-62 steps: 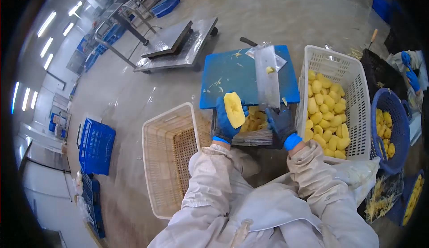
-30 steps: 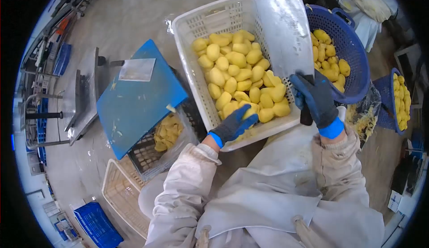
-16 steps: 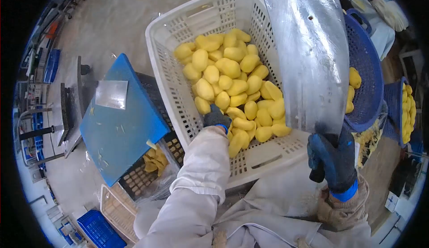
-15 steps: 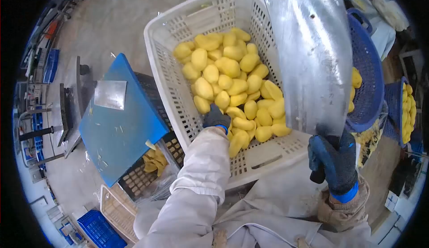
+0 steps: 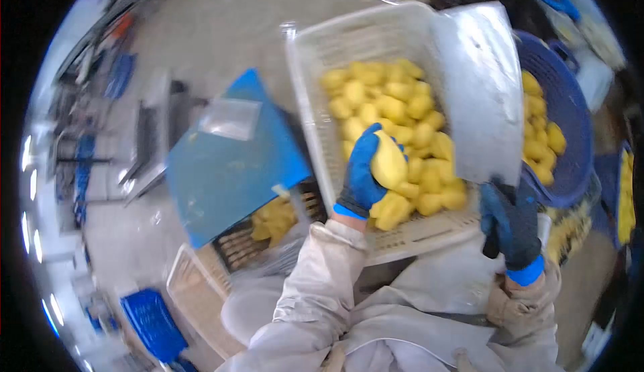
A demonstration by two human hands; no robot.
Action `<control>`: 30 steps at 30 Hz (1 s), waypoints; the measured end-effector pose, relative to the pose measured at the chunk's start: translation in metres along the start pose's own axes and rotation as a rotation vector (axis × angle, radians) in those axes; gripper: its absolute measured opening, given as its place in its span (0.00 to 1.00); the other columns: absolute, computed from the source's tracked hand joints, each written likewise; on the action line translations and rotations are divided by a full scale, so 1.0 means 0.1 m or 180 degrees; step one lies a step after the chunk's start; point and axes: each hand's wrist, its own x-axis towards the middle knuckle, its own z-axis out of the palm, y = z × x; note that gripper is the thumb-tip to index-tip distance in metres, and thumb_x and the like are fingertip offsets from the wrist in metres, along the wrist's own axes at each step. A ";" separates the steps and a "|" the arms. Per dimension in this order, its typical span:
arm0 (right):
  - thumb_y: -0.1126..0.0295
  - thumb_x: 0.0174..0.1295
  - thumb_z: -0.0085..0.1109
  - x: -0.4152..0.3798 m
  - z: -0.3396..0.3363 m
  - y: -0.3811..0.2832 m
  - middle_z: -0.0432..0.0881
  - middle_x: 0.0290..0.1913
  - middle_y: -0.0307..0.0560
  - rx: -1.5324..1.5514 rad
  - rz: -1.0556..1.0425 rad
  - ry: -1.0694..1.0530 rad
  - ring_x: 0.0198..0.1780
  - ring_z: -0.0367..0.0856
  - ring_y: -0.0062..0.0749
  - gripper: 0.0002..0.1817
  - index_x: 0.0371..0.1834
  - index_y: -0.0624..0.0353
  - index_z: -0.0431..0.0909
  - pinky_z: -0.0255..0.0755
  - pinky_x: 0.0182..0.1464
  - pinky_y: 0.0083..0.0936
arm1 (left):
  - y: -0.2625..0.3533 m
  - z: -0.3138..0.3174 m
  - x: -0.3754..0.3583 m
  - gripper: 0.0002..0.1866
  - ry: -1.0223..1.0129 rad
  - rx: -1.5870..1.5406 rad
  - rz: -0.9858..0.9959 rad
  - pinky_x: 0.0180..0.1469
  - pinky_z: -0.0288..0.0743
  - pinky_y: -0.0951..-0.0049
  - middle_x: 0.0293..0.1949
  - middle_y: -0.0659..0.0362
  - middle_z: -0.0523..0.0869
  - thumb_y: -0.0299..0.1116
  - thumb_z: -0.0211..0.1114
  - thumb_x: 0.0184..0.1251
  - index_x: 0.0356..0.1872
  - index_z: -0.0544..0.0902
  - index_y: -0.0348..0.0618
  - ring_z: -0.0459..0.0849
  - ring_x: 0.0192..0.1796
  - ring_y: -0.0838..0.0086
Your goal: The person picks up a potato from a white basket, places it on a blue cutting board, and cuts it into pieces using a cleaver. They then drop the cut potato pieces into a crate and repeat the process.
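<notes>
Peeled potato [image 5: 389, 162] in the left hand [image 5: 361, 177], over the near part of a white crate [image 5: 310, 117]; its long axis runs roughly away from the wearer, against the palm, fingers curled round it. Right hand [image 5: 513, 228], farther off, grips a broad cleaver [image 5: 484, 97] (blade pointing away).

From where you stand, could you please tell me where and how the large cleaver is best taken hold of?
I would take the cleaver by its dark handle, coming from the near side, fingers wrapped around it as the right hand has them. The broad, flat blade extends away beyond that hand, so this should keep fingers off its edges.
</notes>
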 end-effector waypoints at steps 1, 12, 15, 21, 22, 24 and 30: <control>0.73 0.58 0.57 0.00 -0.03 0.04 0.72 0.21 0.38 0.0007 0.0050 -0.0231 0.16 0.68 0.18 0.11 0.43 0.60 0.70 0.62 0.16 0.15 | 0.24 0.02 -0.20 0.22 0.0106 0.0617 0.0432 0.49 0.75 0.65 0.44 0.55 0.78 0.40 0.56 0.66 0.58 0.68 0.44 0.79 0.45 0.67; 0.70 0.63 0.50 -0.56 1.16 0.18 0.72 0.23 0.35 -0.0383 -0.0092 -0.2113 0.19 0.67 0.15 0.09 0.45 0.59 0.72 0.66 0.21 0.15 | 2.29 -2.08 -1.18 0.20 0.3259 0.6880 0.2017 0.51 0.70 0.58 0.45 0.44 0.79 0.46 0.50 0.67 0.48 0.76 0.41 0.77 0.47 0.51; 0.68 0.59 0.54 -0.64 1.77 0.39 0.77 0.26 0.51 -0.0793 -0.1196 -0.2475 0.24 0.76 0.40 0.09 0.39 0.60 0.74 0.69 0.28 0.32 | 2.13 -1.87 -1.24 0.18 0.3581 0.6009 0.2755 0.48 0.69 0.53 0.41 0.41 0.79 0.44 0.48 0.66 0.45 0.77 0.42 0.75 0.45 0.46; 0.60 0.58 0.54 -0.74 2.57 0.52 0.79 0.31 0.61 -0.1946 -0.2453 -0.2345 0.35 0.77 0.57 0.17 0.46 0.58 0.72 0.71 0.36 0.45 | 2.07 -1.54 -1.29 0.12 0.3717 0.5628 0.2427 0.45 0.69 0.53 0.38 0.45 0.78 0.38 0.49 0.64 0.40 0.77 0.45 0.75 0.42 0.47; 0.60 0.58 0.54 -0.76 2.60 0.48 0.79 0.31 0.61 -0.1988 -0.2474 -0.2353 0.35 0.77 0.57 0.17 0.46 0.58 0.72 0.71 0.36 0.45 | 2.06 -1.53 -1.29 0.11 0.3798 0.5520 0.2556 0.45 0.69 0.53 0.37 0.44 0.77 0.35 0.47 0.64 0.38 0.76 0.43 0.74 0.42 0.47; 0.59 0.58 0.53 -0.78 2.65 0.36 0.79 0.31 0.62 -0.2445 -0.2416 -0.2420 0.36 0.77 0.58 0.18 0.47 0.57 0.72 0.71 0.37 0.46 | 2.06 -1.69 -1.25 0.10 0.3863 0.5562 0.2643 0.45 0.70 0.54 0.39 0.46 0.77 0.36 0.51 0.61 0.39 0.76 0.45 0.75 0.42 0.49; 0.58 0.57 0.52 -0.66 2.80 0.29 0.80 0.34 0.64 -0.3276 -0.2066 -0.2596 0.38 0.78 0.57 0.19 0.44 0.62 0.73 0.71 0.42 0.46 | 2.06 -1.61 -1.25 0.10 0.3974 0.5389 0.2230 0.44 0.71 0.54 0.39 0.47 0.76 0.36 0.54 0.58 0.39 0.75 0.45 0.76 0.43 0.50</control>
